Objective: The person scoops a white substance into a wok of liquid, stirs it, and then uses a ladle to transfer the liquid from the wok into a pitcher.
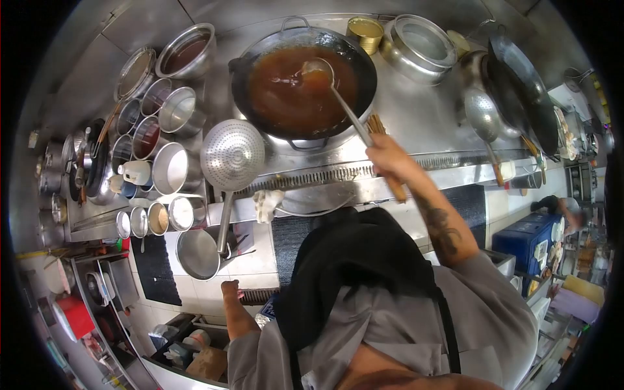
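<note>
My right hand (388,160) is closed round the handle of a long metal ladle (351,115), whose bowl sits in reddish-brown liquid (292,97) in a large black wok (368,78). A bundle of thin wooden sticks (376,125) shows beside that hand. My left hand (230,286) hangs low at my left side, away from the stove, with its fingers curled and small in view; whether it holds anything is unclear. Between the wok and the small pots lies a perforated strainer (233,155), its handle pointing toward me. A crumpled white cloth (266,205) rests on the stove's front edge.
Metal pots (174,168) and small seasoning bowls (158,220) crowd the left. At the back stand a tin can (365,35) and a steel pot (421,49). Another wok (525,91) leans at the right near a second strainer (481,116). Another person (571,213) is far right.
</note>
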`<state>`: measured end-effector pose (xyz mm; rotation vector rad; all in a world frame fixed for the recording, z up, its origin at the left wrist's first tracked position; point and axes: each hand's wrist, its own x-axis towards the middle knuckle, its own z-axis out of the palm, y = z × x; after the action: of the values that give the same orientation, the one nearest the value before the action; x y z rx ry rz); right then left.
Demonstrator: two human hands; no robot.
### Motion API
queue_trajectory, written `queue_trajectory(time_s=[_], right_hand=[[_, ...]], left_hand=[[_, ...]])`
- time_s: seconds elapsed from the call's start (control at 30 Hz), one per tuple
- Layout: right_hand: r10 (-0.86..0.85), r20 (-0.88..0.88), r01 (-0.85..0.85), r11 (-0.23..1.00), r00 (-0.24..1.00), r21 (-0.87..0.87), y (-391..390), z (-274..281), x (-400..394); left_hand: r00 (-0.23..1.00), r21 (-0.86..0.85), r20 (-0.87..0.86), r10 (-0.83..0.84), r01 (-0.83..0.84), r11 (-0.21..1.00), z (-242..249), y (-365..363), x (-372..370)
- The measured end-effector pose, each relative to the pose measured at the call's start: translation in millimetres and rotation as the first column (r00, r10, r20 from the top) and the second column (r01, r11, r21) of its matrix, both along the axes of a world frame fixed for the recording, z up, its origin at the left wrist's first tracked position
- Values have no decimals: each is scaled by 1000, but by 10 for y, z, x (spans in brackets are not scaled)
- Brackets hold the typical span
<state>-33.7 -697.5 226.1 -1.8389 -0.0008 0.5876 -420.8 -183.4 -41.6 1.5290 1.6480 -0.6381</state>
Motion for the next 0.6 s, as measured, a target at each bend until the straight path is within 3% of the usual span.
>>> queue_trajectory(time_s=[0.03, 0.1, 0.17, 0.23, 0.33, 0.4, 0.43, 0.5, 0.53, 0.6], right_hand=[[8, 80, 5, 987, 997, -160, 209, -138, -1], [-33, -1, 33, 998, 999, 45, 419, -282, -89], [-22, -230, 66, 980, 973, 186, 315, -97, 39], [5, -477, 183, 920, 879, 346, -116, 19, 188], [73, -284, -16, 980, 956, 197, -340, -34, 254], [-58, -48, 57, 998, 997, -15, 62, -34, 8], [-62, 78, 72, 988, 995, -137, 255, -144, -37], [-4, -206, 38, 986, 979, 164, 441, -288, -38], [-29, -299, 110, 960, 954, 258, 384, -197, -32], [-32, -451, 219, 903, 892, 370, -151, 74, 115]], left_hand=[[1000, -27, -20, 6, -6, 1000, -40, 34, 17], [988, -110, 95, 120, -109, 988, -171, 76, -240], [962, -252, 131, 241, -203, 946, -177, 88, -498], [960, -142, 88, 265, -251, 957, 27, -103, -801], [964, -183, -100, 246, -261, 948, -362, 107, -1351], [975, -186, -184, 124, -159, 970, -415, 140, -1435], [984, -193, -112, 141, -161, 968, -351, 159, -1410], [983, -205, 38, 182, -171, 964, -135, 230, -1206], [969, -240, -70, 239, -249, 938, -94, 259, -932], [994, -187, -62, 89, -99, 977, 11, 159, -595]])
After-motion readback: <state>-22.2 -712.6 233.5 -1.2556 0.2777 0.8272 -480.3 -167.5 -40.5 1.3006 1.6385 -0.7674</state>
